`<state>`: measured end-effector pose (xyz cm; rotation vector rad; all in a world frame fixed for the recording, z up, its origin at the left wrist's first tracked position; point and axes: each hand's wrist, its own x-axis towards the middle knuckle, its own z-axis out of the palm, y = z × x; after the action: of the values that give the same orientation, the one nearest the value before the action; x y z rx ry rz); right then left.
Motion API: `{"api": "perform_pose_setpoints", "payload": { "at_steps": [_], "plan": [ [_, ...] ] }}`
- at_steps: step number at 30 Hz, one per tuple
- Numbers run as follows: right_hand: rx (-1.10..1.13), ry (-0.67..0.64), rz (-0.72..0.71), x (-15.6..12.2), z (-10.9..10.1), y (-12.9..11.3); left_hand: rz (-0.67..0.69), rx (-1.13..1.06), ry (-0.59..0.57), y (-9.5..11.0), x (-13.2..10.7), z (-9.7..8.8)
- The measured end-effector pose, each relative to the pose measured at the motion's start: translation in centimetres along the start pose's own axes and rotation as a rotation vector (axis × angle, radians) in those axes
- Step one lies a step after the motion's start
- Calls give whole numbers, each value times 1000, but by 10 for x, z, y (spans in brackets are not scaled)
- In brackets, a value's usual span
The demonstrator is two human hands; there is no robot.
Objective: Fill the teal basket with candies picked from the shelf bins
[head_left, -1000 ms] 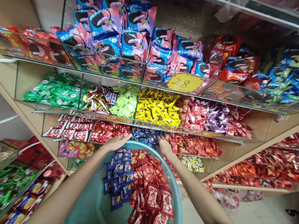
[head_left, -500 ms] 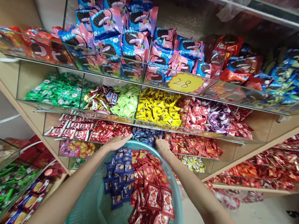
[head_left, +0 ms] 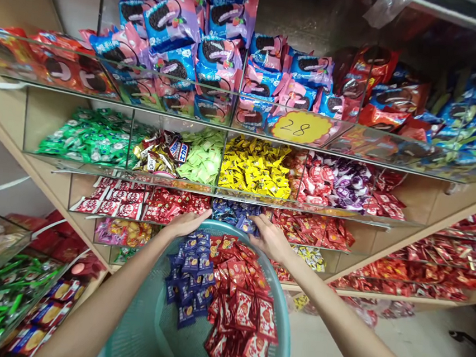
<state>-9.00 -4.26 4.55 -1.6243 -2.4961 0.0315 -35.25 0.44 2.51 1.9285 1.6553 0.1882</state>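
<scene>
My left hand [head_left: 186, 224] is at the far left rim of a teal plastic basket [head_left: 287, 323], apparently gripping it, with the thumb stretched along the edge. My right hand [head_left: 270, 236] is closed at the fingertips on a dark blue candy packet [head_left: 245, 224], just above the far rim. Behind it, more blue packets [head_left: 228, 212] lie in a shelf compartment. Inside the basket, a pile of blue packets [head_left: 190, 278] sits on the left and a pile of red packets [head_left: 246, 308] on the right.
A clear shelf edge [head_left: 302, 207] runs just above my hands. Yellow sweets [head_left: 256, 169] and green sweets [head_left: 92, 139] fill the tier above. Biscuit packs [head_left: 173, 20] stand higher, by a yellow "28" tag [head_left: 297, 127]. More bins [head_left: 4, 285] are at lower left.
My right hand has drawn back slightly from the blue compartment toward the basket, with a blue packet now showing at its fingertips. My left hand stays at the rim.
</scene>
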Motion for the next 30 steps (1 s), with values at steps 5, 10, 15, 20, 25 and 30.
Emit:
{"api": "perform_pose_setpoints", "payload": {
  "at_steps": [5,10,15,20,25,30],
  "plan": [
    [297,66,-263,-14,-10,-22,4,-1,13,-1,1,1],
    [350,73,-308,-15,-8,-36,-8,-6,7,-4,5,3],
    [290,35,-309,-11,12,-65,9,-13,3,-5,6,3],
    [110,-39,-320,2,37,-116,-10,-6,21,-4,4,3],
    [-75,-15,-424,22,52,-146,-31,15,30,-1,2,2],
    [-203,18,-531,36,57,-143,-41,1,32,1,2,1]
  ]
}}
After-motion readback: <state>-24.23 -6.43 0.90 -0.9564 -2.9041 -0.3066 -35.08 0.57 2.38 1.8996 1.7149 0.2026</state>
